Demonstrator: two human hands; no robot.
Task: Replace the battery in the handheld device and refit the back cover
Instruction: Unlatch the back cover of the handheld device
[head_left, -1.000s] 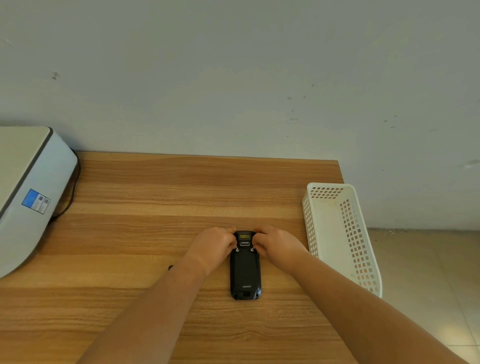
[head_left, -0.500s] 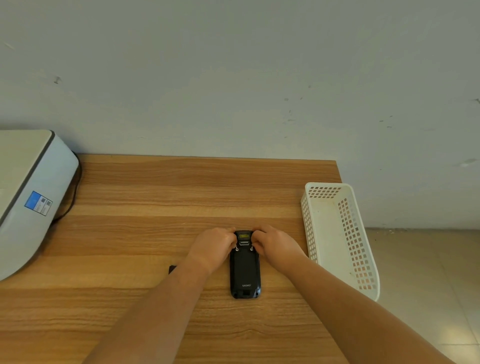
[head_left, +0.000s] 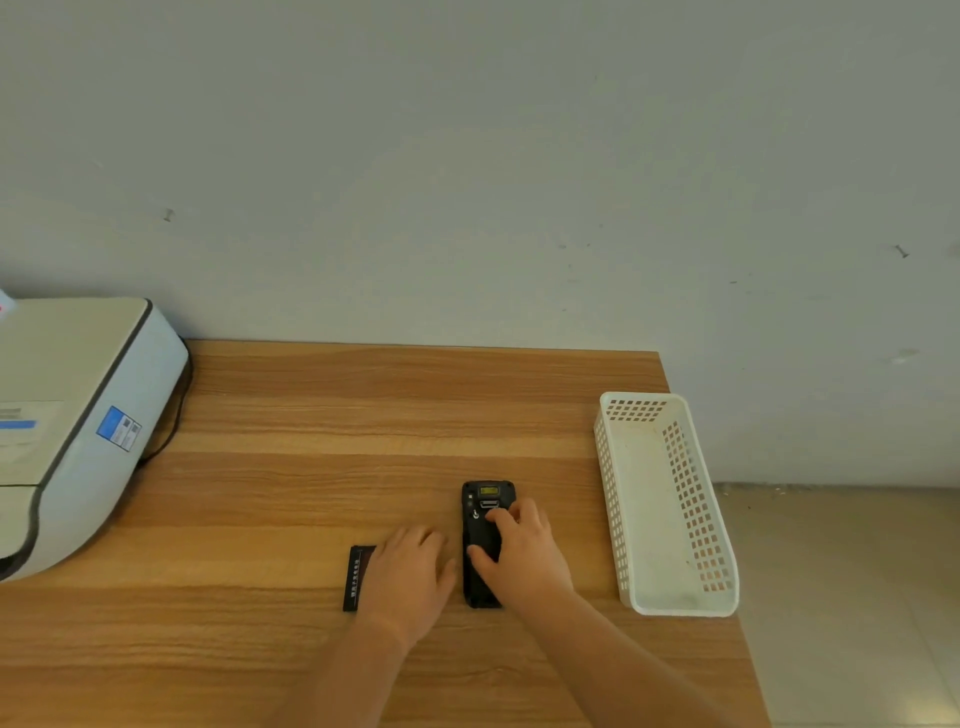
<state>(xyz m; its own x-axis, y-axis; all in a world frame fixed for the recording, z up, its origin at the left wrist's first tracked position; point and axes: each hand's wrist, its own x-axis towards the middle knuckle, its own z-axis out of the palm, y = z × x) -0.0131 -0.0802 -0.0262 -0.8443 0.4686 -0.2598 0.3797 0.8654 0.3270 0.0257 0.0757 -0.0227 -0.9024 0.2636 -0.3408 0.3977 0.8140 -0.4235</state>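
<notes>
Hands flat: left (head_left: 410, 577) on battery (head_left: 358, 577), right (head_left: 524, 556) on device (head_left: 480, 545).

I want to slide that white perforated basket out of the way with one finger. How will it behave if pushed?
The white basket looks like thin plastic and holds nothing visible, so it is probably light and should slide easily on the smooth wooden table. Its near end overhangs the table's right edge, so a push to the right could tip it off. Its walls may flex.
</notes>
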